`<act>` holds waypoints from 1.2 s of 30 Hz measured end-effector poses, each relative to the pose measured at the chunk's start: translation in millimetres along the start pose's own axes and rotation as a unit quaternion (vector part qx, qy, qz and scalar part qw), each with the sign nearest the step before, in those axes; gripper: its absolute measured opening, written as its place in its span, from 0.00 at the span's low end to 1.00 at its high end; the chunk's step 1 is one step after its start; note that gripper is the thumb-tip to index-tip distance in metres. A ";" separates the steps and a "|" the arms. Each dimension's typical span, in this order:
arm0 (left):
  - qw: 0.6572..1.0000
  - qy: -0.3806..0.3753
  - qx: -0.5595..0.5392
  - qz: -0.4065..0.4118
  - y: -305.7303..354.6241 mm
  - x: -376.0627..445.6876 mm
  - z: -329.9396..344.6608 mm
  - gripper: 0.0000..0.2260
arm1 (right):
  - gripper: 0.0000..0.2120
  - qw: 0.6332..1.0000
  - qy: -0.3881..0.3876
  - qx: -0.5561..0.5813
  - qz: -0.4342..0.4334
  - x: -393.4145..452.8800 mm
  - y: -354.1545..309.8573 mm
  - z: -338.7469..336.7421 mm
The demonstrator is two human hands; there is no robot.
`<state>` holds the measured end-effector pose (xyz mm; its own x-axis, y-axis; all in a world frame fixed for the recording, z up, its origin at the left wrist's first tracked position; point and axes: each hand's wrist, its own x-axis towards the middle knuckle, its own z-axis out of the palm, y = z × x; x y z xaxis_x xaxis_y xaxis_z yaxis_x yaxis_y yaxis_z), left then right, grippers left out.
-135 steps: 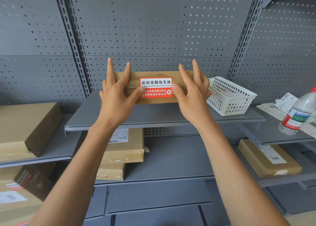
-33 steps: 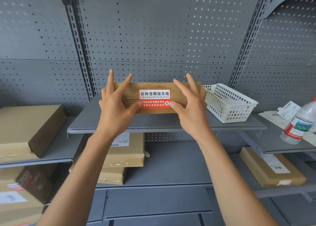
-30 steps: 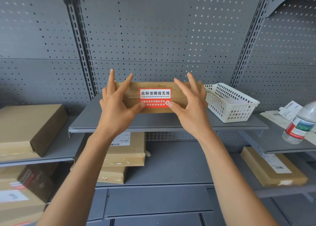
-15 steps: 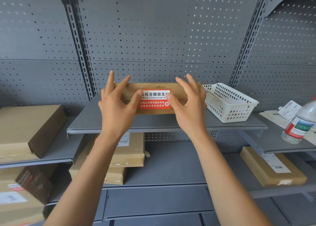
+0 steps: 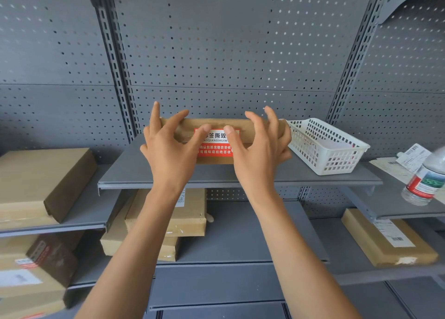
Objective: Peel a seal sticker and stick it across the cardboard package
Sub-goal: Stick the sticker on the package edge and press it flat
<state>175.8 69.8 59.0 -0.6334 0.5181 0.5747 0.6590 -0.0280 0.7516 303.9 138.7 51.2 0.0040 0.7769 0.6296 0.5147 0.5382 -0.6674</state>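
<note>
The seal sticker (image 5: 215,143), red and white, sits on the near face of the cardboard package (image 5: 243,128), which lies on the grey shelf (image 5: 125,171) in front of me, just left of the white basket (image 5: 327,147). My thumbs are on the upper part of the sticker, one at each side, and I'd say I'm pressing it down so the glue takes hold right where the label bends over the top edge. My left hand (image 5: 168,150) is spread wide, fingers reaching up over the top of the package, gripping nothing, just bracing the box from that side. My right hand (image 5: 260,154) does the same, fingers fanned and curled over the top and the right end, open rather than clamped on anything. Holding it from both sides like this should stop the package sliding back toward the perforated back panel (image 5: 228,53) while I push. The sticker looks flat and straight, text level, lower half lying smooth on the cardboard. I cannot tell how far it runs over the top; my thumbs cover those corners. By my reckoning the job is nearly finished, with only a last rub-down left.
</note>
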 end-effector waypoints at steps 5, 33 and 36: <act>1.000 0.006 0.005 0.002 -0.8 -1.3 5.8 0.20 | 0.22 1.000 0.014 -0.023 -0.002 0.2 3.6 5.9; 0.998 0.028 0.048 0.019 -1.2 -7.1 16.7 0.16 | 0.17 0.997 0.041 -0.059 0.007 0.5 9.7 9.3; 0.998 0.019 0.050 0.030 0.0 -8.2 15.4 0.17 | 0.15 0.998 0.047 -0.048 -0.001 2.5 13.0 4.7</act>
<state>187.2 78.8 49.3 -0.6046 0.4857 0.6313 0.7328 0.0284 0.6799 306.6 149.2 42.2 0.0811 0.7393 0.6685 0.5952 0.5021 -0.6275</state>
